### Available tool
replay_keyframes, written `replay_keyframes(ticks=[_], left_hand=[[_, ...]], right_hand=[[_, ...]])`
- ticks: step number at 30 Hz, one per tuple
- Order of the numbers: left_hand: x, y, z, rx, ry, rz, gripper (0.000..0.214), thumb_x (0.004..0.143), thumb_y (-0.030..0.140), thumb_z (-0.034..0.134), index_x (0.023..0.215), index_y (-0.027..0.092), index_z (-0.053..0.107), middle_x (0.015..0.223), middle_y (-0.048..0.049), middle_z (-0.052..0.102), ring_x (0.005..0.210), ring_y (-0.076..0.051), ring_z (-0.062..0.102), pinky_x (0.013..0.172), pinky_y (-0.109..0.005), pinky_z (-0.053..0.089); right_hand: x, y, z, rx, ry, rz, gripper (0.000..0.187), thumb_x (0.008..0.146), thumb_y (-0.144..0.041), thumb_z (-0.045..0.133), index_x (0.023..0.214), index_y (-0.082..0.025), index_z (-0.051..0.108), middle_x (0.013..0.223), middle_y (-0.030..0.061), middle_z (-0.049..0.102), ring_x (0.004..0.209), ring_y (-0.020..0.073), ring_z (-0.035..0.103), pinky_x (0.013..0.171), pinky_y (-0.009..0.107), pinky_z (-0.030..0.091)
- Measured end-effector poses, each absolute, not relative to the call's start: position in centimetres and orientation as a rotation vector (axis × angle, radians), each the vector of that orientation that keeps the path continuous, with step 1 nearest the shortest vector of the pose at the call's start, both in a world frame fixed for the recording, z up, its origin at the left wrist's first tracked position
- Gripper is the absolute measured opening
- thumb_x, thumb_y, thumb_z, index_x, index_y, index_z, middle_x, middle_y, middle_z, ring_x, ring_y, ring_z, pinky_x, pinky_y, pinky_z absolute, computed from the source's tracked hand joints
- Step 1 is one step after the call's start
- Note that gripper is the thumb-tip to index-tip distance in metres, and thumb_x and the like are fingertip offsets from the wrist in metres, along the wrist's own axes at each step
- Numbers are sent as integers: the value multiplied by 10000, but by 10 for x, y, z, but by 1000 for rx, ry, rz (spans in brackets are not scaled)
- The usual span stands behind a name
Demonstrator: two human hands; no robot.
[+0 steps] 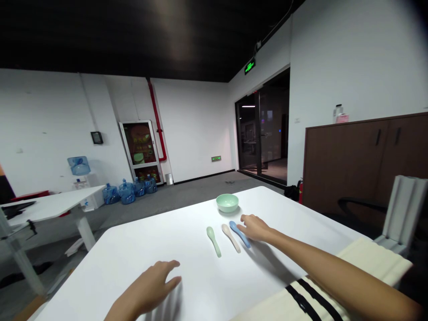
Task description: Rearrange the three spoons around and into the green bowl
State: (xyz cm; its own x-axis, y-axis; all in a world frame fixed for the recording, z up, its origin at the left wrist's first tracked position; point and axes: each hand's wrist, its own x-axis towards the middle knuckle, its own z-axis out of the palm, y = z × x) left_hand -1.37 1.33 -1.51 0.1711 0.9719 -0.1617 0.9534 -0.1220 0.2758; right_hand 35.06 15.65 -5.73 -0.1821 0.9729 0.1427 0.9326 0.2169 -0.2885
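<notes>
The open, empty right hand sits just beside a blue spoon slanting lengthwise across the white counter, a beige spoon next along; the open left hand lies farther off.

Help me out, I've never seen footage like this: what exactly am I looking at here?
This single picture comes from a camera worn on a person's head, looking forward and down, so you see what they see. There is no machine: the arms reaching out are the wearer's own. On the white table lie a green spoon, a beige spoon and a blue spoon, side by side, with a pale green bowl beyond them. The right hand is at the blue spoon's far end, though I can't tell if it touches. The left hand is nearer the camera, away from the spoons. Neither hand holds anything.
</notes>
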Motion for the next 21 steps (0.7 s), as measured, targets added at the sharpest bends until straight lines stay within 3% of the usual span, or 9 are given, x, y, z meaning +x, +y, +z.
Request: replay_keyframes(ticks=[21], left_hand=[[-16,15,-16,2123,1837,79,592,828,629,422,1306,305,548,1317,-64,592,1211,-283,534,1022,-413,400]], right_hand=[[350,155,-57,-1823,-2161,276,527,874,-572,455,1163,-161,613,1084,140,674,978,246,627,721,268,385]])
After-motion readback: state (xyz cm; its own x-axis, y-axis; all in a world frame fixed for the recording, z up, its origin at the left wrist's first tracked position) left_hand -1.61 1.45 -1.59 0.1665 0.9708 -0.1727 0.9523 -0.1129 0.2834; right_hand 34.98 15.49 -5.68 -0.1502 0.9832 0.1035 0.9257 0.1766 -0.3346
